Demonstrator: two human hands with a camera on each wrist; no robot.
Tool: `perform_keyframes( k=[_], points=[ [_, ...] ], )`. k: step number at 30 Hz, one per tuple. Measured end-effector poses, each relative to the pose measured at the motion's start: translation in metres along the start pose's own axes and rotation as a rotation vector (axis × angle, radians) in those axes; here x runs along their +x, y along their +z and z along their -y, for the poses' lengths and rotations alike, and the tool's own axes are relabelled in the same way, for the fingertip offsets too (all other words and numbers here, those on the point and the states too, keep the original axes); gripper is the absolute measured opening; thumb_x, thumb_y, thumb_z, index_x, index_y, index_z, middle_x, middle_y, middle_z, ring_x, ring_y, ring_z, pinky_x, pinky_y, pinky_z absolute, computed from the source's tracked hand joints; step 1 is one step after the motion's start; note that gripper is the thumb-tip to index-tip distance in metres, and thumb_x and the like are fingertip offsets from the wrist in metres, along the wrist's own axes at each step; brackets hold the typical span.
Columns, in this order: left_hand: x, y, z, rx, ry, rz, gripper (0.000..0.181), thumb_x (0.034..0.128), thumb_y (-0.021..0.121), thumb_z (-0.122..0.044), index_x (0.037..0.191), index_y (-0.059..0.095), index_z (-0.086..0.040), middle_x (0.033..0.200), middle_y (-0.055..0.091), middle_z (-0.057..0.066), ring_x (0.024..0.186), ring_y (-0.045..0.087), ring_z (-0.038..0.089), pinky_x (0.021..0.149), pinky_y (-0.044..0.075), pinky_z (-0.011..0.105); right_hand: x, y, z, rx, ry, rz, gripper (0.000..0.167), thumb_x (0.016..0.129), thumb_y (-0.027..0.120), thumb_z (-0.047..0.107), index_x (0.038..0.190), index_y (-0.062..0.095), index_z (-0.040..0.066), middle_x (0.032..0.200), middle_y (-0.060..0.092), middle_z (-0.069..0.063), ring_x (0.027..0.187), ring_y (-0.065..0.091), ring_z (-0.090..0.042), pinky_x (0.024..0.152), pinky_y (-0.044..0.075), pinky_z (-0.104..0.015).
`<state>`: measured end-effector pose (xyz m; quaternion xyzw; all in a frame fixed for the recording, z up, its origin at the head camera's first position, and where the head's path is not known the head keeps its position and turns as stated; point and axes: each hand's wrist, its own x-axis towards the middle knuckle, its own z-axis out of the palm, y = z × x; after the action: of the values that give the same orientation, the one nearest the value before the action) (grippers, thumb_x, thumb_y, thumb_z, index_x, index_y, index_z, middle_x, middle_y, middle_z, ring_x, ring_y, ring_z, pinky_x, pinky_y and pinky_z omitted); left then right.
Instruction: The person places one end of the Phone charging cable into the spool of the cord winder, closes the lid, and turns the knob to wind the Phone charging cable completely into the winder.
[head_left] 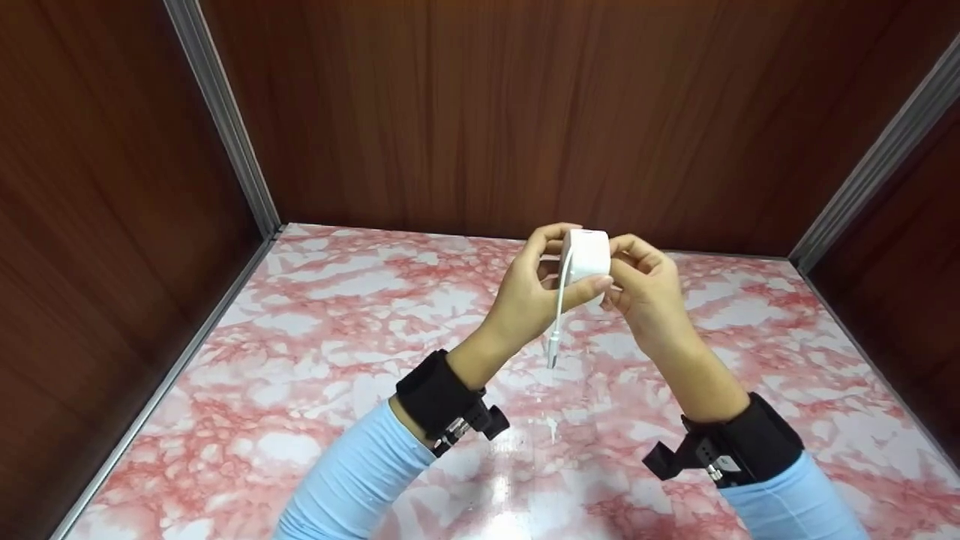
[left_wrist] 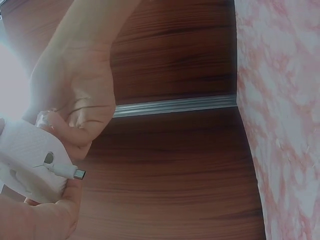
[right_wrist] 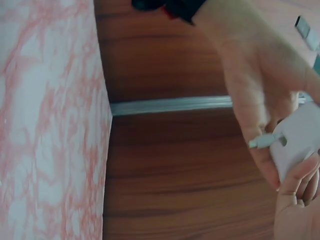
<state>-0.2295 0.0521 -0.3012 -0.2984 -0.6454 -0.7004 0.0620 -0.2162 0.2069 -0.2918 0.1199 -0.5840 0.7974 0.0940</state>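
Note:
A white rounded block [head_left: 590,253] is held up above the table, its kind unclear. My left hand [head_left: 527,289] grips it from the left, thumb across the near side and fingers behind. At its right side, my right hand [head_left: 649,289] pinches the edge with curled fingers. A thin white cable [head_left: 561,300] runs down the block's left side and ends in a hanging plug [head_left: 553,351]. Both wrist views show a short plug [left_wrist: 70,171] sticking out beside a small hole in the block. The right wrist view also catches a metal-tipped plug [right_wrist: 306,31] at upper right.
Beneath the hands lies a red-and-white marbled tabletop [head_left: 337,390]. Dark wood-grain panels [head_left: 420,112] enclose it at the back and sides, with metal strips [head_left: 225,112] at the corners. Each forearm wears a black wrist strap [head_left: 442,394] with a small mount.

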Motion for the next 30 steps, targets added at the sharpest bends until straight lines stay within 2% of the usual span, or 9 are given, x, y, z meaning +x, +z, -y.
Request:
perform_keyframes(
  k=[2, 4, 10, 14, 17, 20, 23, 27, 30],
  points=[
    [0.0, -0.001, 0.0, 0.001, -0.003, -0.002, 0.061, 0.0787, 0.078, -0.012, 0.131, 0.047, -0.006, 0.115, 0.055, 0.014, 0.09, 0.06, 0.017, 0.083, 0.052, 0.026, 0.0, 0.0, 0.0, -0.009, 0.002, -0.008, 0.023, 0.091, 0.055, -0.008, 0.081, 0.063, 0.011, 0.07, 0.058, 0.001, 0.056, 0.051, -0.007, 0.046, 0.042, -0.015],
    [0.0, -0.002, -0.001, -0.007, -0.006, 0.0, 0.061, 0.0791, 0.078, -0.012, 0.131, 0.047, -0.007, 0.116, 0.054, 0.014, 0.091, 0.06, 0.017, 0.084, 0.053, 0.026, -0.001, -0.003, 0.0, -0.012, -0.024, 0.018, 0.024, 0.09, 0.054, -0.01, 0.081, 0.066, 0.01, 0.07, 0.059, 0.001, 0.056, 0.052, -0.007, 0.047, 0.044, -0.015],
    [0.0, -0.003, -0.003, 0.0, -0.004, 0.009, 0.063, 0.08, 0.077, -0.014, 0.133, 0.045, -0.008, 0.118, 0.053, 0.013, 0.093, 0.06, 0.017, 0.084, 0.053, 0.026, 0.002, -0.016, -0.002, 0.013, -0.148, 0.228, 0.02, 0.091, 0.056, -0.009, 0.091, 0.069, 0.006, 0.077, 0.068, -0.001, 0.062, 0.058, -0.008, 0.054, 0.049, -0.017],
    [-0.001, -0.003, -0.003, 0.007, 0.001, 0.007, 0.062, 0.0798, 0.078, -0.014, 0.133, 0.045, -0.009, 0.118, 0.053, 0.013, 0.094, 0.06, 0.018, 0.085, 0.052, 0.026, 0.005, -0.023, -0.008, -0.034, -0.267, 0.329, 0.017, 0.091, 0.057, -0.008, 0.097, 0.068, 0.004, 0.083, 0.069, -0.002, 0.068, 0.059, -0.009, 0.057, 0.05, -0.019],
    [-0.001, -0.002, -0.002, 0.01, 0.006, 0.008, 0.062, 0.0794, 0.078, -0.013, 0.132, 0.046, -0.008, 0.118, 0.054, 0.013, 0.093, 0.061, 0.018, 0.086, 0.052, 0.027, 0.008, -0.026, -0.014, -0.09, -0.395, 0.347, 0.014, 0.089, 0.06, -0.009, 0.097, 0.067, 0.001, 0.089, 0.068, -0.002, 0.074, 0.06, -0.009, 0.057, 0.05, -0.02],
    [-0.002, -0.001, -0.002, -0.003, 0.008, 0.015, 0.061, 0.0789, 0.078, -0.012, 0.131, 0.046, -0.007, 0.117, 0.055, 0.014, 0.093, 0.061, 0.017, 0.086, 0.053, 0.028, 0.011, -0.027, -0.019, -0.17, -0.553, 0.307, 0.012, 0.085, 0.065, -0.01, 0.093, 0.069, -0.002, 0.09, 0.067, -0.002, 0.078, 0.061, -0.009, 0.058, 0.05, -0.019],
    [-0.002, 0.0, -0.001, -0.013, 0.008, 0.02, 0.061, 0.0784, 0.079, -0.011, 0.131, 0.047, -0.007, 0.117, 0.055, 0.014, 0.092, 0.061, 0.017, 0.085, 0.053, 0.028, 0.013, -0.028, -0.023, -0.348, -0.772, 0.208, 0.003, 0.082, 0.071, -0.005, 0.084, 0.069, -0.005, 0.089, 0.068, -0.002, 0.081, 0.062, -0.008, 0.063, 0.051, -0.017],
    [-0.003, 0.0, -0.001, -0.025, 0.004, 0.025, 0.063, 0.078, 0.079, -0.01, 0.132, 0.046, -0.006, 0.117, 0.053, 0.014, 0.091, 0.06, 0.018, 0.083, 0.053, 0.027, 0.016, -0.025, -0.028, -0.583, -1.131, 0.042, 0.019, 0.084, 0.073, 0.007, 0.074, 0.068, -0.007, 0.081, 0.067, -0.009, 0.079, 0.062, -0.012, 0.074, 0.049, -0.016],
    [-0.003, 0.0, 0.0, -0.028, -0.001, 0.032, 0.064, 0.078, 0.079, -0.01, 0.132, 0.046, -0.005, 0.117, 0.053, 0.014, 0.092, 0.06, 0.018, 0.083, 0.053, 0.026, 0.019, -0.021, -0.029, -0.641, -1.364, -0.037, 0.028, 0.087, 0.072, 0.011, 0.067, 0.068, -0.008, 0.075, 0.064, -0.015, 0.07, 0.058, -0.023, 0.077, 0.048, -0.015]
  ],
)
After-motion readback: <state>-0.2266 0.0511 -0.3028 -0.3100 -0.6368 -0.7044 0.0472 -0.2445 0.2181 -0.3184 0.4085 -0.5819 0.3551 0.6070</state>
